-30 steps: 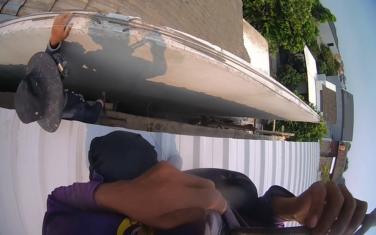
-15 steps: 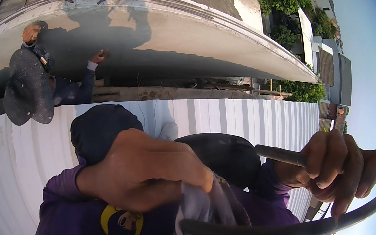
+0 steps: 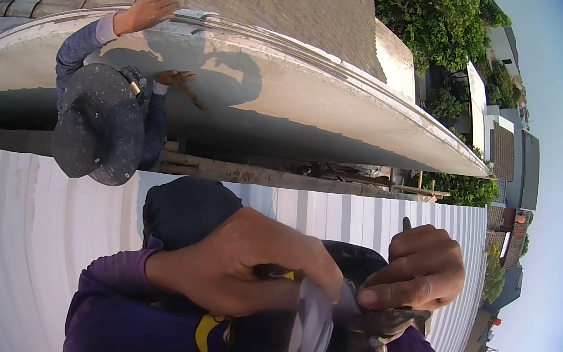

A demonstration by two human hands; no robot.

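Note:
My left hand (image 3: 250,259) is closed on a grey cloth (image 3: 310,330), pinching it between thumb and fingers in front of my purple shirt (image 3: 130,327). Close beside it, my right hand (image 3: 417,268) is curled round a dark two-handled metal tool (image 3: 388,321). One end of the tool pokes out above the knuckles; its lower part lies by the cloth. The right thumb comes up to the cloth's edge, but I cannot tell whether it touches. My fingers hide much of the tool.
White corrugated roofing sheet (image 3: 10,243) spreads below me. Beyond a gap stands a long plastered wall (image 3: 329,108) with a tiled roof (image 3: 302,14) behind. A co-worker in a dark hat (image 3: 98,126) reaches to the wall's top. Trees (image 3: 430,4) stand at right.
My right hand has moved left, close to my left hand, and the tool has turned with it. The co-worker has raised an arm to the wall's top. My left hand still pinches the cloth.

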